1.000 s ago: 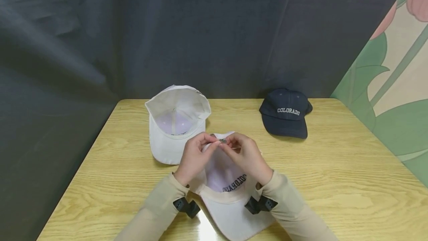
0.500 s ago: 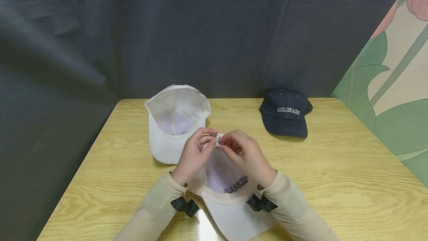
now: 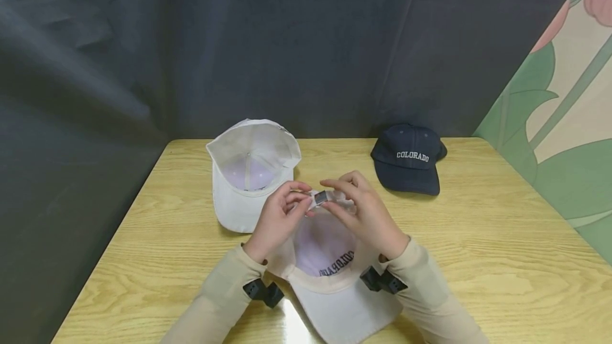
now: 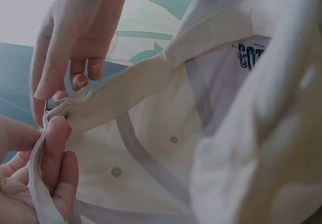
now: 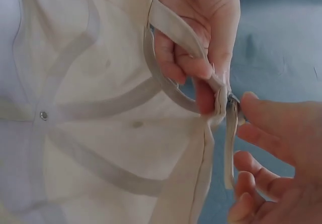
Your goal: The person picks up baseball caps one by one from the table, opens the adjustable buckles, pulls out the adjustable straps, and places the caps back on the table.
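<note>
- Here, leftmost on the worktop (image 3: pixel 478 238), a white cap (image 3: pixel 248 174) lies with its opening toward the camera, brim nearest the person, a pale lilac patch deep in its hollow.
- The left hand (image 3: pixel 277 217), just right of it, pinches the back strap (image 4: pixel 36 178) of a second cap near its metal clasp (image 3: pixel 321 198); the strap runs down across the fingers.
- That held cap (image 3: pixel 325 243) is in front of the person, hollow showing, brim nearer the body. It is cream outside the lilac front panel, where dark lettering reads backwards; taped seams and small eyelets show inside.
- The right hand (image 3: pixel 365 214) has its thumb at the clasp, index finger raised apart in the head view; whether another finger pinches from behind, I cannot tell.
- Farthest right, well apart, a navy cap (image 3: pixel 408 161) sits upright, marked COLORADO in white.
- Fingers partly cover the clasp, so its fastening is hard to make out; the held cap's brim tip meets the head view's lower edge, and its crown underside is hidden.
</note>
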Demonstrator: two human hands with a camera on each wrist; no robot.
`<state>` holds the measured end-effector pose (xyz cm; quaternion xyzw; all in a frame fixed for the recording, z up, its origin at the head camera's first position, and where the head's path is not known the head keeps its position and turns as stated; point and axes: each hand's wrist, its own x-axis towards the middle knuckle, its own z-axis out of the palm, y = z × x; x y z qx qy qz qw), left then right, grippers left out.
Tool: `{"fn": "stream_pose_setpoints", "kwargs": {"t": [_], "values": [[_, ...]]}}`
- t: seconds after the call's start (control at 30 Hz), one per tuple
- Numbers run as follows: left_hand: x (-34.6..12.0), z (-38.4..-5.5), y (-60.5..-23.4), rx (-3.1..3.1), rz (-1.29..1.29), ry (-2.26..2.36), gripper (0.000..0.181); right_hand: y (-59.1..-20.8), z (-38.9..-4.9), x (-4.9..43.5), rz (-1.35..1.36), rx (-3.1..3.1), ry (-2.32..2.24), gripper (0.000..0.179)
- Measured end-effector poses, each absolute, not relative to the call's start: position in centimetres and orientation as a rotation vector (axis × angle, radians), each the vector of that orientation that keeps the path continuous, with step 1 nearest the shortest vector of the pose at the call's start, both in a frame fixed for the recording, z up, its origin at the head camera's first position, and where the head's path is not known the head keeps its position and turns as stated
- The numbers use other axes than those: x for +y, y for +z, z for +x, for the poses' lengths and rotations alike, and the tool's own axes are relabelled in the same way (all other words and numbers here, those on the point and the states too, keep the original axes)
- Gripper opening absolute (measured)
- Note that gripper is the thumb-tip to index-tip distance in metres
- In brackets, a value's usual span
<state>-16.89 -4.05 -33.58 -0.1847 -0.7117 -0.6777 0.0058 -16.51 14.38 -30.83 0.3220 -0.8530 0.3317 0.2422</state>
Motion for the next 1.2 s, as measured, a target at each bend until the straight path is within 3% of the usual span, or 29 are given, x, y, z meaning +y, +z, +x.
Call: {"fn": "stream_pose_setpoints", "kwargs": {"t": [0.27, 1.2], "values": [[-4.08, -16.86, -33.57, -2.272, -0.558, -2.075, 0.021, -31.12, -16.87, 14.69, 0.908, -2.374, 0.894, 0.021], [-4.47, -16.86, -33.00, -2.275, -0.588, -1.997, 0.011, -31.11, -17.35, 15.26, 0.968, -2.393, 0.971, 0.019]]}}
